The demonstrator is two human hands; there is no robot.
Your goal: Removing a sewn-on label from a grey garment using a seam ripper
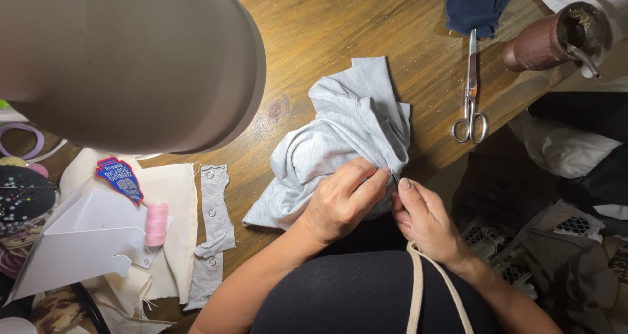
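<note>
Her left hand [340,206] pinched the grey garment [340,138] at the table's near edge, bunching it taut. Her right hand [428,219], touching it, gripped a small tool [395,175] at the fabric. Scissors [470,98] lay well beyond.

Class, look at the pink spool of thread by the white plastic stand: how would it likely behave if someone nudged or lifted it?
The pink thread spool is a small cylinder, so it probably lifts easily. A sideways nudge might tip it and set it rolling. It rests on cream cloth, which may slow a roll, though whether it stands or leans there is unclear.
</note>
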